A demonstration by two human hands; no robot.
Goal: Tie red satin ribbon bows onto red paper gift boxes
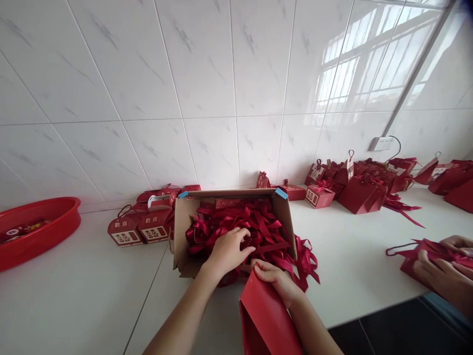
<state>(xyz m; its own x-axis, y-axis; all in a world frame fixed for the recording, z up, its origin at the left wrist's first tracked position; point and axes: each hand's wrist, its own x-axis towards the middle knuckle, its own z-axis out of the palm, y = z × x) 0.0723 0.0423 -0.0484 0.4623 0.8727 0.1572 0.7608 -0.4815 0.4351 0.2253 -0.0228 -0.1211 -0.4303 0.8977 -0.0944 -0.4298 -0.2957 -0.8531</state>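
My left hand [229,247] reaches over the front of an open cardboard box [233,194] filled with tangled dark red satin ribbons [254,217]. Its fingers are curled loosely, with a gap between thumb and forefinger, just above the ribbons, and nothing shows between them. My right hand [275,280] grips the upper end of a red paper gift box [268,313], which tilts down toward me in front of the carton. The gift box's lower end runs out of view. Some ribbon [306,259] spills over the carton's right side onto the white counter [343,276].
Finished-looking red gift boxes [142,227] stand left of the carton. Several more gift boxes [362,192] line the tiled wall at right. A red plastic basin [68,222] sits far left. At right, another person's hands [439,268] hold a red gift box [410,259].
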